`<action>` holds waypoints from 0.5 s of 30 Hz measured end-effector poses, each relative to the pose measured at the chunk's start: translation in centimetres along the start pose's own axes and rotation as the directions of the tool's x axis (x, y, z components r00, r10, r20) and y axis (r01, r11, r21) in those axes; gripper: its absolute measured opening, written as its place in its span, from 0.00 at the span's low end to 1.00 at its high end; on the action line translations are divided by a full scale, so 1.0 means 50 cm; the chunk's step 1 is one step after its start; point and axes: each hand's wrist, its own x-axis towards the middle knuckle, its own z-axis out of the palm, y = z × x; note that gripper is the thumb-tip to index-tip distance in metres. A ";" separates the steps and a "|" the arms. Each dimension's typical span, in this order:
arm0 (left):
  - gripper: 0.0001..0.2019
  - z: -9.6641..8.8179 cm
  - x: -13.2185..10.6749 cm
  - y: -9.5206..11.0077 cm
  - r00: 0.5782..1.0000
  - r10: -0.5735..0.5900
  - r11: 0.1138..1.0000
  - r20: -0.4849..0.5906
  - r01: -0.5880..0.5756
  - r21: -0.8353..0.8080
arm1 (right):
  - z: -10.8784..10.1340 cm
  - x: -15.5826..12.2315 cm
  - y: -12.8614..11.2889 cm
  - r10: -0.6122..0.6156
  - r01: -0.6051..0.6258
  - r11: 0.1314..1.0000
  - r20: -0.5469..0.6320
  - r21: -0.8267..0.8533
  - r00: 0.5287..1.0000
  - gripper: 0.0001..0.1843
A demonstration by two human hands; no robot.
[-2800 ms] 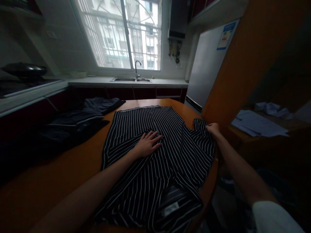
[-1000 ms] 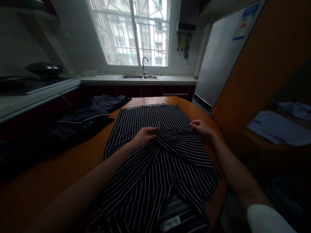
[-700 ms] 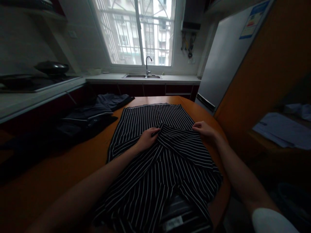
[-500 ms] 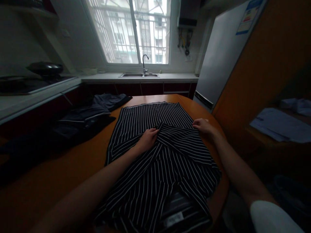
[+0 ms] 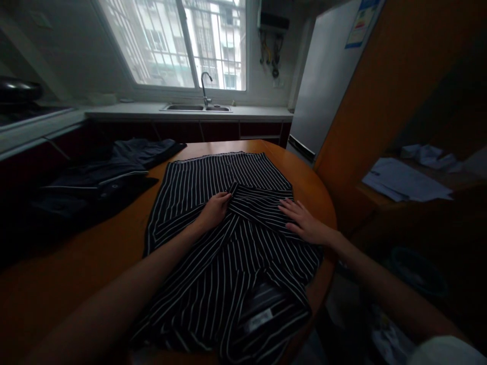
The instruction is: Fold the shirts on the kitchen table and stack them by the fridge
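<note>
A black shirt with white stripes [image 5: 213,175] lies spread on the wooden table, its collar and a pale label toward me. Both sleeves are folded inward across its body. At the middle, my left hand [image 5: 216,210] pinches the end of a sleeve between thumb and fingers. My right hand [image 5: 304,222] lies flat with fingers spread on the other folded sleeve, near the shirt's right side.
Dark garments [image 5: 102,177] lie on the left of the round-ended wooden table [image 5: 312,182]. Beyond it run a counter with a sink [image 5: 186,108] and a stove with a pan [image 5: 19,90]. A fridge [image 5: 329,71] and a shelf with papers [image 5: 403,177] stand right.
My right hand has let go of the shirt's right edge and moved inward, opening flat onto the sleeve. My left hand keeps its pinch. The view has turned a little to the right.
</note>
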 end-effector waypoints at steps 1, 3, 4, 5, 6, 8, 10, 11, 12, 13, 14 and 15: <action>0.21 0.003 0.000 -0.001 1.000 0.008 1.000 -0.006 -0.008 0.017 | 0.004 -0.025 -0.006 0.009 -0.009 1.000 0.026 -0.010 1.000 0.33; 0.21 0.007 0.001 -0.003 1.000 0.026 0.998 -0.015 -0.025 0.053 | 0.009 -0.072 -0.017 0.043 -0.041 0.999 0.069 -0.028 0.997 0.34; 0.21 0.008 0.002 -0.003 0.999 0.034 0.997 -0.013 -0.033 0.068 | 0.008 -0.091 -0.021 0.066 -0.063 0.997 0.084 -0.033 0.994 0.35; 0.21 0.009 0.002 -0.003 0.999 0.039 0.996 -0.007 -0.038 0.079 | 0.006 -0.107 -0.023 0.085 -0.082 0.996 0.098 -0.031 0.992 0.35; 0.21 0.009 0.003 -0.003 0.999 0.042 0.995 -0.001 -0.042 0.086 | 0.001 -0.119 -0.024 0.098 -0.096 0.995 0.110 -0.020 0.989 0.35; 0.22 0.009 0.004 -0.002 0.999 0.045 0.994 0.012 -0.046 0.096 | -0.012 -0.123 -0.021 0.111 -0.113 0.994 0.106 0.009 0.988 0.34; 0.23 0.007 0.003 0.000 0.999 0.047 0.991 0.019 -0.049 0.122 | -0.023 -0.097 -0.014 0.127 -0.128 0.991 0.057 0.023 0.990 0.32; 0.23 0.006 0.001 0.003 0.999 0.045 0.989 0.021 -0.048 0.143 | -0.025 -0.074 -0.009 0.136 -0.136 0.991 0.021 0.018 0.991 0.32; 0.22 0.005 0.000 0.006 0.999 0.038 0.985 0.023 -0.041 0.169 | -0.025 -0.045 -0.005 0.138 -0.138 0.990 -0.008 0.006 0.990 0.32; 0.22 0.003 -0.002 0.010 0.999 0.024 0.980 0.023 -0.028 0.197 | -0.022 -0.013 0.001 0.137 -0.137 0.991 -0.025 -0.011 0.990 0.32; 0.22 0.001 -0.004 0.015 1.000 0.004 0.974 0.022 -0.008 0.225 | -0.016 0.021 0.007 0.130 -0.131 0.991 -0.027 -0.034 0.991 0.32; 0.21 -0.002 -0.007 0.020 1.000 -0.019 0.968 0.020 0.013 0.251 | -0.010 0.053 0.014 0.131 -0.132 0.989 -0.019 -0.066 0.991 0.32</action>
